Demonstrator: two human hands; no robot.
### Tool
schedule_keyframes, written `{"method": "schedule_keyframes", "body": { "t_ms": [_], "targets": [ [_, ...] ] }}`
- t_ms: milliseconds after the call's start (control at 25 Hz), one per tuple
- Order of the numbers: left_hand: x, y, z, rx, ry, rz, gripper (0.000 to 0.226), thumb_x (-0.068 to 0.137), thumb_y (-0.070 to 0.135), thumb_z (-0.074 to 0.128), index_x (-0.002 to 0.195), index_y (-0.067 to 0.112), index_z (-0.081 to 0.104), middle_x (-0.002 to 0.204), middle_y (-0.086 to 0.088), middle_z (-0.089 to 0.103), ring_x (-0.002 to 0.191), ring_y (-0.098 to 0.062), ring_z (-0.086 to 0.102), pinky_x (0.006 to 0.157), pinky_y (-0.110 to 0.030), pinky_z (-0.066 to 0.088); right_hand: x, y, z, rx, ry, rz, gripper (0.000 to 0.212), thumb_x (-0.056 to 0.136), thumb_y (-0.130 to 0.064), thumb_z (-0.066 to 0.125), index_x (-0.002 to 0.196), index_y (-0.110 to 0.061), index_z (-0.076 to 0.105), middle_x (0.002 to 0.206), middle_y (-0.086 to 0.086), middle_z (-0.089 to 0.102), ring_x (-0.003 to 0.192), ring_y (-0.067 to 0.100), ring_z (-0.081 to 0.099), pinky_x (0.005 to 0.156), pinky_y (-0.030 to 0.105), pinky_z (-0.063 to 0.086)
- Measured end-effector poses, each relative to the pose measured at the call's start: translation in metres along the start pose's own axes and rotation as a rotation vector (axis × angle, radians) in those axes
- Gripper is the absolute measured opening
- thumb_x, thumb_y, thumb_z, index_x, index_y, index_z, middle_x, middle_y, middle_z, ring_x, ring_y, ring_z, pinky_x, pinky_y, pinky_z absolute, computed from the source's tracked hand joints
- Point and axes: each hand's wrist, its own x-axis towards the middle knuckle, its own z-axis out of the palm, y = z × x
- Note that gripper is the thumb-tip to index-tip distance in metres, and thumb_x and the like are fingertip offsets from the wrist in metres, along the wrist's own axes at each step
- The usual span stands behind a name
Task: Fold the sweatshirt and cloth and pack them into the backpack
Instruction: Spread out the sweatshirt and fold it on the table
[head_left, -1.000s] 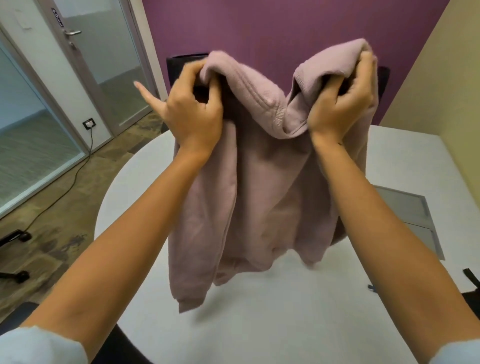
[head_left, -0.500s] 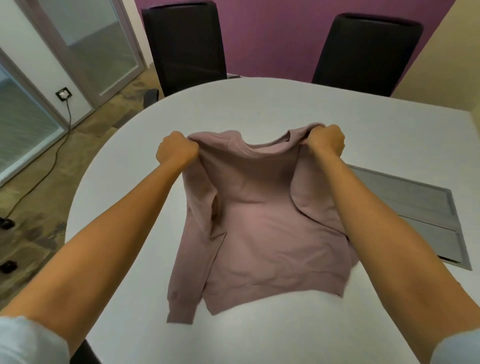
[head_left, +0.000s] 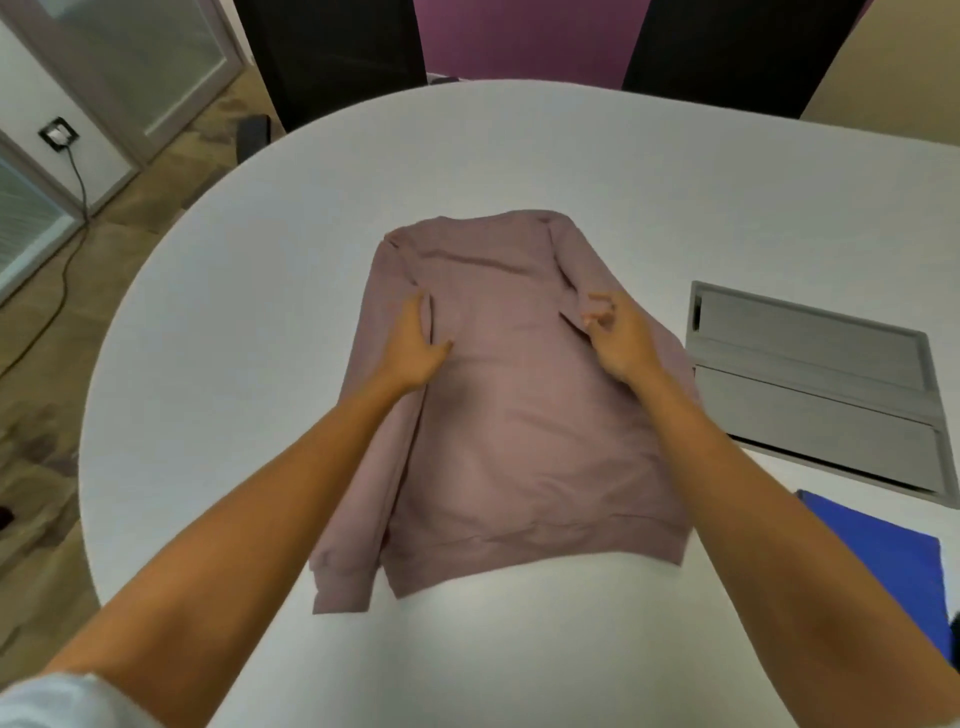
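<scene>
Sweatshirt (head_left: 524, 415) spread flat at centre of the counter (head_left: 260, 312).
Left hand (head_left: 415, 345) lies flat and released on its left side; right hand (head_left: 618, 338) loosely curled, released, above its right shoulder. Cloth (head_left: 893, 566) lower right.

Matt cloth sweatshirt (head_left: 519, 415), smooth table (head_left: 260, 312)

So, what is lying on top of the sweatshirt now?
Both hands lie on the sweatshirt: left hand flat, right hand with fingers curled. The fabric under them is hidden.
</scene>
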Motion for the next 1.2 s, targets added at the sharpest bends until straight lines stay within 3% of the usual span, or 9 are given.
{"method": "schedule_keyframes", "body": {
  "t_ms": [200, 280, 440, 600, 760, 920, 1000, 1080, 1200],
  "targets": [
    [-0.086, -0.064, 0.07, 0.396, -0.27, -0.142, 0.08, 0.089, 0.035, 0.068, 0.154, 0.018, 0.025, 0.158, -0.011, 0.029, 0.15, -0.032, 0.019, 0.121, -0.05, 0.018, -0.078, 0.066, 0.019, -0.107, 0.291, 0.06, 0.03, 0.087, -0.006, 0.062, 0.117, -0.011, 0.062, 0.114, 0.008, 0.068, 0.111, 0.031, 0.058, 0.102, 0.043, 0.043],
    [-0.116, -0.073, 0.08, 0.473, -0.229, -0.218, 0.067, 0.089, 0.037, 0.065, 0.147, 0.018, 0.035, 0.151, -0.01, 0.037, 0.145, -0.032, 0.026, 0.117, -0.048, 0.022, -0.111, 0.085, 0.019, -0.21, 0.45, 0.177, 0.034, 0.085, -0.011, 0.064, 0.119, -0.014, 0.061, 0.121, 0.008, 0.063, 0.12, 0.033, 0.05, 0.107, 0.046, 0.032],
    [-0.158, -0.083, 0.087, 0.497, 0.005, -0.258, 0.046, 0.09, 0.035, 0.062, 0.127, 0.012, 0.049, 0.13, -0.011, 0.053, 0.122, -0.031, 0.047, 0.104, -0.045, 0.038, -0.158, 0.116, 0.022, -0.072, 0.588, 0.424, 0.038, 0.086, -0.015, 0.065, 0.122, -0.015, 0.053, 0.129, 0.011, 0.055, 0.127, 0.034, 0.041, 0.107, 0.05, 0.029],
    [-0.192, -0.092, 0.09, 0.54, 0.026, -0.54, 0.072, 0.088, 0.052, 0.064, 0.139, 0.007, 0.038, 0.142, -0.013, 0.047, 0.132, -0.033, 0.043, 0.106, -0.05, 0.037, -0.189, 0.139, 0.033, 0.067, 0.591, 0.549, 0.04, 0.09, -0.019, 0.067, 0.124, -0.007, 0.051, 0.129, 0.018, 0.052, 0.122, 0.039, 0.046, 0.101, 0.049, 0.037],
    [-0.207, -0.089, 0.091, 0.345, 0.135, -0.834, 0.093, 0.078, 0.053, 0.076, 0.142, 0.005, 0.028, 0.143, -0.014, 0.038, 0.134, -0.035, 0.035, 0.104, -0.053, 0.038, -0.206, 0.141, 0.039, 0.203, 0.564, 0.6, 0.045, 0.093, -0.021, 0.067, 0.127, 0.002, 0.048, 0.129, 0.023, 0.049, 0.112, 0.039, 0.053, 0.092, 0.039, 0.044],
    [-0.207, -0.092, 0.092, 0.039, 0.232, -1.035, 0.111, 0.078, 0.047, 0.08, 0.151, -0.001, 0.013, 0.152, -0.022, 0.032, 0.138, -0.039, 0.035, 0.114, -0.049, 0.033, -0.215, 0.138, 0.028, 0.398, 0.395, 0.792, 0.048, 0.09, -0.028, 0.071, 0.126, -0.002, 0.052, 0.115, 0.01, 0.058, 0.101, 0.025, 0.055, 0.08, 0.031, 0.044],
    [-0.207, -0.105, 0.089, -0.185, 0.267, -1.022, 0.096, 0.085, 0.037, 0.075, 0.151, -0.004, 0.019, 0.144, -0.024, 0.044, 0.129, -0.041, 0.047, 0.11, -0.048, 0.039, -0.219, 0.139, 0.023, 0.453, 0.299, 0.783, 0.051, 0.088, -0.028, 0.074, 0.13, -0.007, 0.055, 0.116, 0.01, 0.061, 0.095, 0.025, 0.055, 0.071, 0.031, 0.046],
    [-0.212, -0.119, 0.081, -0.337, 0.295, -1.003, 0.062, 0.089, 0.03, 0.066, 0.137, -0.004, 0.047, 0.11, -0.016, 0.062, 0.1, -0.036, 0.06, 0.092, -0.046, 0.051, -0.226, 0.139, 0.02, 0.425, 0.254, 0.769, 0.046, 0.089, -0.027, 0.071, 0.13, -0.01, 0.056, 0.113, 0.008, 0.061, 0.091, 0.025, 0.057, 0.073, 0.032, 0.047],
    [-0.227, -0.131, 0.07, -0.498, 0.291, -1.01, 0.047, 0.096, 0.038, 0.053, 0.123, -0.001, 0.056, 0.086, -0.007, 0.058, 0.085, -0.029, 0.059, 0.076, -0.04, 0.054, -0.24, 0.139, 0.017, 0.339, 0.185, 0.77, 0.036, 0.091, -0.026, 0.068, 0.12, -0.006, 0.062, 0.095, 0.007, 0.063, 0.07, 0.018, 0.053, 0.058, 0.027, 0.042]
  ]
}}
